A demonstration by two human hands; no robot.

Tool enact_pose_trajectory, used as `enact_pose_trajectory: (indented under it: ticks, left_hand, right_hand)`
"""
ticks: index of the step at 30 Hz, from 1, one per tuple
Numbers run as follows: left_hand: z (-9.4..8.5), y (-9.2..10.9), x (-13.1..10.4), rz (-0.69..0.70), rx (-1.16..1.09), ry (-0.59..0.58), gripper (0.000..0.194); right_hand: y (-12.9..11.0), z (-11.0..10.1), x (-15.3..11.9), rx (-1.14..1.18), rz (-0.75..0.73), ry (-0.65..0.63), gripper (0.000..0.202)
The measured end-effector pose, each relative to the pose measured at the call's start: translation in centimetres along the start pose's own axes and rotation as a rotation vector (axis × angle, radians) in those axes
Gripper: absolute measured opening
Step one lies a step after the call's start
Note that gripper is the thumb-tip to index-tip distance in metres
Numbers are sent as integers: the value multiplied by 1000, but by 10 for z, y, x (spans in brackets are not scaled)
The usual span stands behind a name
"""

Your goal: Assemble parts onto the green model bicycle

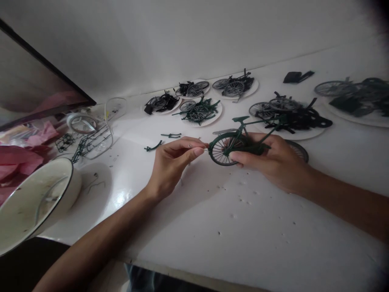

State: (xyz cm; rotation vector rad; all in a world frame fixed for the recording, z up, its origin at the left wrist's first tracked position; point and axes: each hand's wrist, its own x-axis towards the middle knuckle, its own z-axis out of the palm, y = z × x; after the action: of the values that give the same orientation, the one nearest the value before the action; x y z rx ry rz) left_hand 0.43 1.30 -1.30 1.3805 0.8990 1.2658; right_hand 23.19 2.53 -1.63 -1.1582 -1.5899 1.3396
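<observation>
A small dark green model bicycle (243, 140) is held above the white table, its spoked rear wheel pointing left. My right hand (273, 160) wraps around its frame, thumb across the near side, partly hiding the front wheel. My left hand (173, 162) pinches a thin wire-like piece (196, 147) between thumb and fingertips, right at the edge of the rear wheel. Whether that piece touches the bicycle, I cannot tell. Loose green parts (170, 135) and a curved one (152, 147) lie on the table beyond my left hand.
White plates with bicycle parts stand along the back, one with green parts (199, 111). A larger heap of black parts (288, 113) lies behind my right hand. At left are an enamel basin (68, 178), a white cable (107, 117) and pink wrapping (22, 162). Tiny bits dot the tabletop.
</observation>
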Motion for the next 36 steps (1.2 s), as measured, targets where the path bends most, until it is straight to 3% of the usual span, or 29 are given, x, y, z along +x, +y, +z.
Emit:
enact_pose_trajectory:
  ticks: [26, 36]
  left_hand:
    - [5, 5, -2, -17, 57, 63, 3]
    - [8, 6, -4, 88, 185, 66, 4]
  right_hand:
    - [-6, 0, 0, -51, 0, 15, 19]
    - [-10, 2, -3, -27, 18, 7, 27]
